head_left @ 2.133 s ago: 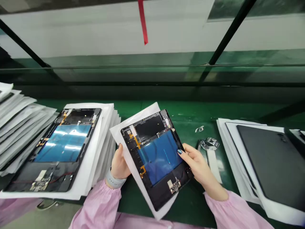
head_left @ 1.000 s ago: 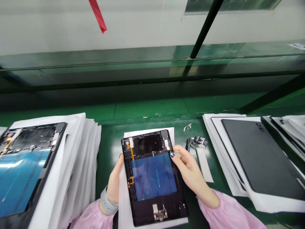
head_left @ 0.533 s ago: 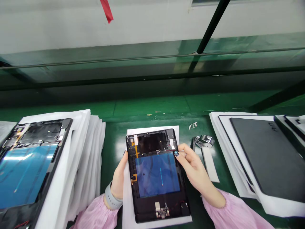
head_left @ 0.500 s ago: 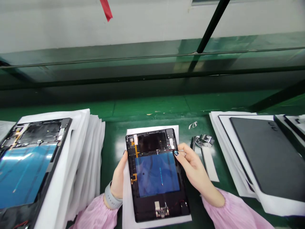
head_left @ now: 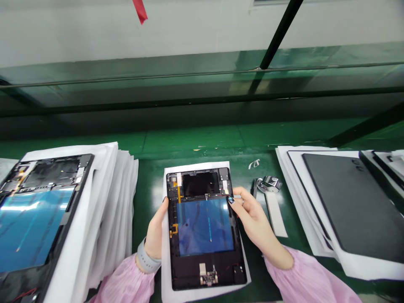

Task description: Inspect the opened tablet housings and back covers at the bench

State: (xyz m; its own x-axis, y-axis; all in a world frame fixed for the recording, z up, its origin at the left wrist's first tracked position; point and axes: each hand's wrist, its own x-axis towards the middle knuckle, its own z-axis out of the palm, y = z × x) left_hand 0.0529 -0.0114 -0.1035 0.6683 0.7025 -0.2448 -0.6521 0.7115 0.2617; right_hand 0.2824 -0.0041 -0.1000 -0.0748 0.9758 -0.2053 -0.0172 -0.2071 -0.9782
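Observation:
An open tablet body (head_left: pixel 204 227) with a blue panel, a black upper section and small boards lies on a white foam sheet (head_left: pixel 195 167) on the green bench in front of me. My left hand (head_left: pixel 155 230) grips the sheet and the tablet's left edge. My right hand (head_left: pixel 252 216) holds the right edge, its fingertips pinched at the blue panel's top right corner.
A tall stack of white sheets (head_left: pixel 107 202) at the left carries another open tablet (head_left: pixel 34 210). At the right, dark back covers (head_left: pixel 353 202) lie on white sheets. A small metal tool (head_left: pixel 268 184) and a white strip (head_left: pixel 275 212) lie beside my right hand.
The tablet on its sheet has swung from a tilt to square in front of me and come down onto the bench. My right fingertips have crept to the blue panel's top corner.

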